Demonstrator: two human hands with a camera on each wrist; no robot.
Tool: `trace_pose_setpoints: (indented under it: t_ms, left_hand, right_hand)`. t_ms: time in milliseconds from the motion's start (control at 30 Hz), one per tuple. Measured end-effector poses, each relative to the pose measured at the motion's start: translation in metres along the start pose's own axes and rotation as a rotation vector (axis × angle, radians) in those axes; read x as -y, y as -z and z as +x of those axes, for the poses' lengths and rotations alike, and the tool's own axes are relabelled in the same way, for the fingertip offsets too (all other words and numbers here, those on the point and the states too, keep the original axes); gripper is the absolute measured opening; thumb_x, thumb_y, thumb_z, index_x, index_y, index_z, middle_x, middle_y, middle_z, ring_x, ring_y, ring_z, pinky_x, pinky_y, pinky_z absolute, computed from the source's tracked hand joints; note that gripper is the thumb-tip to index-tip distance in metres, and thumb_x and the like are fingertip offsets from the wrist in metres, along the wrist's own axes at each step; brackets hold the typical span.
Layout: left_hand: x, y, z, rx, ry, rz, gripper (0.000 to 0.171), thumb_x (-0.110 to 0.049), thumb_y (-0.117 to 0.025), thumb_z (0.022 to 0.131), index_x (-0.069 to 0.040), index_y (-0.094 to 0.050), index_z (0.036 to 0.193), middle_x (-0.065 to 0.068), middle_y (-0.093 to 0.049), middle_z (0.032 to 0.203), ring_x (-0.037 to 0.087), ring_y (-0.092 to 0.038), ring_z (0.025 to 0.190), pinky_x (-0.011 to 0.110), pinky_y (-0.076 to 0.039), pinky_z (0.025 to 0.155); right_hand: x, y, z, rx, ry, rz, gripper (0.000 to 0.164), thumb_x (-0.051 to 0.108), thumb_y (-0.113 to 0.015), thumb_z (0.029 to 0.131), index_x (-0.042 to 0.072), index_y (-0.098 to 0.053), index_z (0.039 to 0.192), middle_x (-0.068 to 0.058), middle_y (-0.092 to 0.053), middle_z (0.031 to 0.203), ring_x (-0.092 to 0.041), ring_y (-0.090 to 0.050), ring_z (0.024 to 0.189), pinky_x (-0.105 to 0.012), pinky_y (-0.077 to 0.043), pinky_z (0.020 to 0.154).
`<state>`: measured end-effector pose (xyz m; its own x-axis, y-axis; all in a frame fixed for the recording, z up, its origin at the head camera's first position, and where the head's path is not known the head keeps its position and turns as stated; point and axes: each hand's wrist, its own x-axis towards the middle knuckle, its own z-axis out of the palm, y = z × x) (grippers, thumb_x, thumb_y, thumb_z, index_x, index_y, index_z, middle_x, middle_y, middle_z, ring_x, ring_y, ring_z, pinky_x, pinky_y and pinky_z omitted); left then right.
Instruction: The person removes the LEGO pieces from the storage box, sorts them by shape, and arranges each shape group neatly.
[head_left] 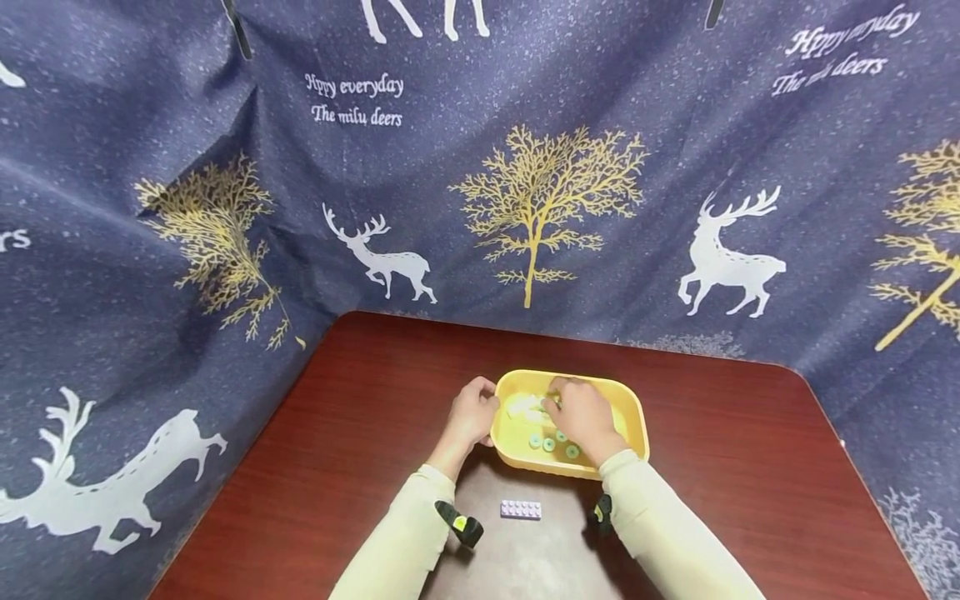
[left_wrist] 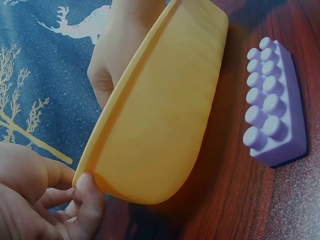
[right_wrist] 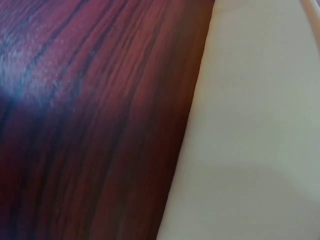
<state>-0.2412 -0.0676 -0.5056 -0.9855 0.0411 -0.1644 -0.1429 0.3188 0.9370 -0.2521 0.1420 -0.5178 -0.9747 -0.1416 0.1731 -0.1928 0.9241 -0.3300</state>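
Note:
A yellow plastic basket (head_left: 540, 467) stands on the table. My left hand (head_left: 474, 412) holds its left end; in the left wrist view, thumb and fingers pinch the basket's rim (left_wrist: 150, 120). My right hand (head_left: 583, 412) reaches down inside the basket, fingers bent among pale yellow pieces (head_left: 525, 406). Its fingertips are partly hidden, and I cannot tell whether they grip a piece. Several small light-green round pieces (head_left: 549, 444) lie on the basket floor below that hand. In front of the basket sits a purple studded building block (head_left: 521, 509), studs up.
The dark red wood-grain table (head_left: 720, 433) extends to both sides, with a grey area (head_left: 540, 558) nearest me. A blue cloth with deer and trees (head_left: 600, 100) hangs behind and at the left. Black straps (head_left: 460, 523) hang at the wrists.

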Motion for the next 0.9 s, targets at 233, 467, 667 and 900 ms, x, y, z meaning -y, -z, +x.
trace_pose_setpoints:
  t_ms: [233, 467, 667, 900]
  left_hand:
    - [0.0014, -0.0009, -0.0009, -0.012, 0.005, 0.015, 0.027, -0.009, -0.056, 0.099, -0.001, -0.062, 0.123, 0.012, -0.058, 0.086, 0.025, -0.063, 0.055, 0.029, -0.055, 0.038]
    - [0.0018, -0.0013, -0.0018, -0.008, 0.002, 0.021, 0.029, -0.008, -0.054, 0.097, 0.0, -0.061, 0.124, 0.015, -0.062, 0.091, 0.024, -0.063, 0.055, 0.03, -0.056, 0.039]
    - [0.0, -0.0016, -0.0009, -0.005, 0.006, 0.021, 0.028, -0.009, -0.054, 0.098, -0.001, -0.06, 0.124, 0.012, -0.06, 0.089, 0.021, -0.061, 0.053, 0.029, -0.055, 0.038]
    - [-0.0007, -0.0006, 0.0015, 0.0, 0.023, 0.02, 0.027, -0.008, -0.055, 0.099, -0.001, -0.06, 0.124, 0.013, -0.061, 0.092, 0.024, -0.063, 0.056, 0.031, -0.057, 0.04]
  right_hand:
    - [0.0034, -0.0046, -0.001, -0.014, -0.02, -0.024, 0.024, 0.035, -0.075, 0.091, 0.016, -0.072, 0.104, -0.006, -0.075, 0.095, -0.028, -0.071, 0.08, -0.043, -0.058, 0.057]
    - [0.0069, -0.0078, -0.0028, 0.035, -0.055, -0.032, 0.022, 0.031, -0.072, 0.092, 0.015, -0.074, 0.107, -0.009, -0.072, 0.106, -0.03, -0.07, 0.087, -0.044, -0.059, 0.06]
    - [0.0101, -0.0037, -0.0007, 0.044, -0.054, -0.008, 0.018, 0.023, -0.071, 0.09, 0.015, -0.076, 0.105, -0.01, -0.073, 0.108, -0.031, -0.07, 0.095, -0.047, -0.06, 0.065]
    - [0.0069, -0.0036, 0.0011, 0.026, -0.002, 0.015, 0.013, 0.017, -0.072, 0.09, 0.012, -0.078, 0.101, -0.008, -0.075, 0.102, -0.03, -0.071, 0.097, -0.047, -0.062, 0.082]
